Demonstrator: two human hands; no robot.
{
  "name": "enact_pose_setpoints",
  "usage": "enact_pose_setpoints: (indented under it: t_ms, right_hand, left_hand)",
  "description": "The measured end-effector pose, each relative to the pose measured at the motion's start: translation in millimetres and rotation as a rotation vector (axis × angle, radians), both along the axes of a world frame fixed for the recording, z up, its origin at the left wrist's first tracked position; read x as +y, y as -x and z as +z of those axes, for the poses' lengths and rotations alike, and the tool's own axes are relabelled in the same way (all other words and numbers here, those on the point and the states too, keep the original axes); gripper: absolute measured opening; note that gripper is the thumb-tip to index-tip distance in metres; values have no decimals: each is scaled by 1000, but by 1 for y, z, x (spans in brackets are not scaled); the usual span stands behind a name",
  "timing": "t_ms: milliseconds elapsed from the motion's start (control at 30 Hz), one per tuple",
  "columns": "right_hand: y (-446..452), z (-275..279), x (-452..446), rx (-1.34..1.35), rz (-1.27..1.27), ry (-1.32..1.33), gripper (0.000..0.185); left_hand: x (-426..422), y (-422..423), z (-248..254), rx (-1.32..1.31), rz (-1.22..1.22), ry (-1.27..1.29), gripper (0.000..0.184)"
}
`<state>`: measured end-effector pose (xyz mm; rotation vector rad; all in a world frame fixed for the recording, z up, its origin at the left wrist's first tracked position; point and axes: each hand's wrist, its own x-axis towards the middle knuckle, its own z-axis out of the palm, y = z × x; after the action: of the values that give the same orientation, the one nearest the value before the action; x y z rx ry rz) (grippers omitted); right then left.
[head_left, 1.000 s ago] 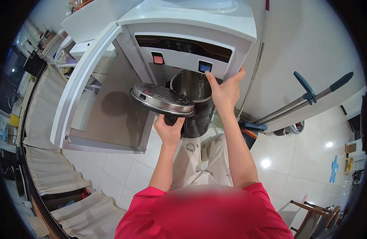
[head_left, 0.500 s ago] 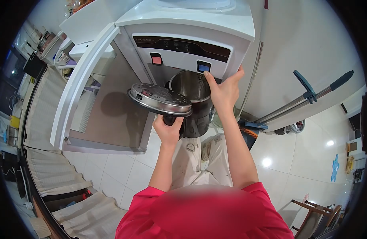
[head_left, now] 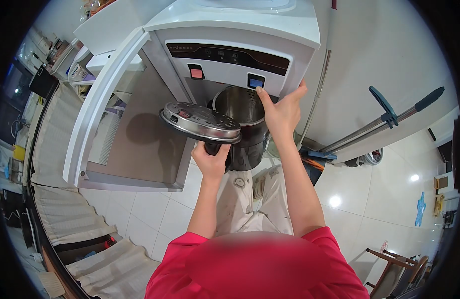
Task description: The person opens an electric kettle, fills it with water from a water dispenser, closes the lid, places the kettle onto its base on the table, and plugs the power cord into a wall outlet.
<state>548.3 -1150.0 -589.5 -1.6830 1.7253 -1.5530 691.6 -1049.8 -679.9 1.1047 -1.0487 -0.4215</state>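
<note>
Left grip: closed around the black handle of the kettle, just under the raised lid
Right grip: spread over the right edge of the water dispenser, with thumb at the bottom of the blue lever and fingers along the side; cannot tell how hard the press
Kettle place: below the lower edge of the dispenser's front panel, toward its right corner, mouth up under the blue lever; cannot tell whether resting on anything
Lid angle: tipped open toward the left, patterned steel top facing up
Kettle inside: steel wall showing, with a dotted patch at the far side; water stream and level too unclear to make out
Red lever: untouched, nearer the panel's left corner
Open door: swung out from the dispenser's left edge, beside the lid
Last second: hardly any change beyond a slight shift of view; same hold on the handle, same thumb contact, same lid angle
Meaning, as judged: a steady hold at the blue lever rather than a change of step, with kettle and thumb kept in place together
</note>
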Motion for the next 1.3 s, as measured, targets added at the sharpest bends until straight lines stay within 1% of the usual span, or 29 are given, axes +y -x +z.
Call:
enact_pose_setpoints:
  t_ms: [133, 200, 367, 533, 567, 667, 733, 767, 833, 867, 933, 1033, 1133, 1300]
  right_hand:
    - [1, -1, 0, 9, -4, -20, 93]
    - [2, -2, -1, 35, 9, -38, 97]
    - [2, -4, -3, 36, 10, -34, 97]
    - [0, -1, -1, 23, -1, -19, 93]
    - [1, -1, -1, 20, 2, -27, 93]
    - [1, 0, 0, 14, 6, -41, 93]
    - [1, 0, 0, 12, 8, -45, 93]
    - [1, -1, -1, 16, 2, -32, 93]
    - [0, -1, -1, 22, -3, -18, 93]
    - [0, -2, -1, 19, -1, -17, 93]
    - [1, -2, -1, 17, 2, -18, 93]
    - [0, -1, 0, 12, 5, -43, 93]
    - [0, -2, 0, 10, -1, -14, 93]
    - [1, -2, 0, 28, -5, -13, 93]
  left_hand:
    - [1, 0, 0, 14, -4, -6, 20]
    - [1, 0, -1, 19, -7, -6, 20]
    - [2, 1, 3, 18, -6, -3, 18]
    - [7, 2, 8, 144, -83, -65, 17]
    - [5, 1, 4, 144, -83, -66, 17]
    - [-1, -1, -3, 25, -35, 13, 18]
    - [0, 0, 0, 132, -68, -1, 27]
    - [2, 2, 4, 133, -67, -1, 27]
    - [7, 5, 13, 220, -120, -90, 28]
    - [8, 6, 16, 220, -119, -89, 28]
    - [10, 6, 19, 209, -140, -122, 18]
    - [8, 8, 20, 217, -102, -105, 20]
    - [7, 8, 18, 205, -78, -110, 22]
    - [8, 9, 20, 179, -85, -111, 21]
